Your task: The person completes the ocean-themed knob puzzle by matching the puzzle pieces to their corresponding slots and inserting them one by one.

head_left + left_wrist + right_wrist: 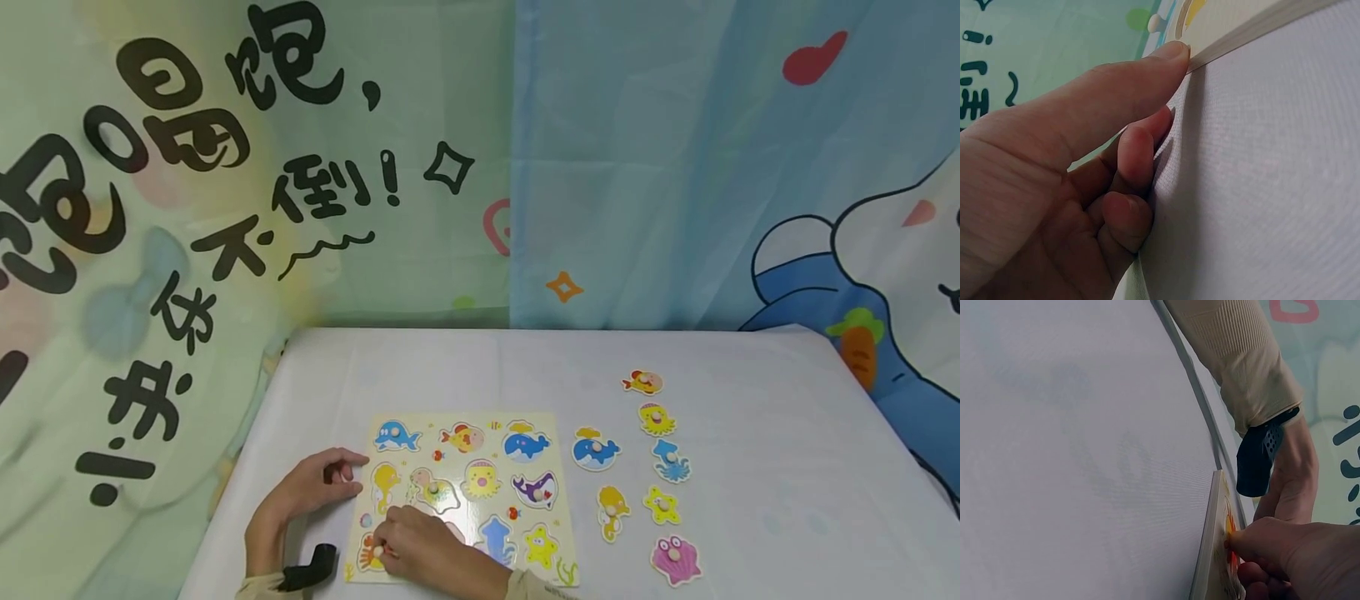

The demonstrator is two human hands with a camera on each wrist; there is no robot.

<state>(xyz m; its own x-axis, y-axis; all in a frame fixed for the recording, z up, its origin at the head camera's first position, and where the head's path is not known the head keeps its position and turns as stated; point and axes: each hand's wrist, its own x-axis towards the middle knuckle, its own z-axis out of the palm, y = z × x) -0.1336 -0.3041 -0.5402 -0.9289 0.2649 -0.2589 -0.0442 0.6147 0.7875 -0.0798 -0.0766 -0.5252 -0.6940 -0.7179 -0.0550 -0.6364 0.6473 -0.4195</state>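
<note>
A light yellow sea-animal puzzle board (480,429) lies flat on the table. My left hand (318,483) is at the board's left edge; its thumb (1154,69) touches the edge and the other fingers bend beneath it. Over the lower left of the board, my right hand (423,546) pinches the orange crab piece (367,557), which lies at the crab's place; whether it sits fully flat cannot be seen. A knobbed turtle piece (427,487) and a blue dolphin piece (396,435) are on the board. My right hand and forearm hide part of the bottom row.
Right of the board lie a whale piece (596,452) and a seahorse piece (612,514). Farther right, a column holds a fish (642,382), an octopus (657,420), a blue sea creature (671,462), a starfish (663,505) and a pink shell (676,560). Printed curtains hang behind.
</note>
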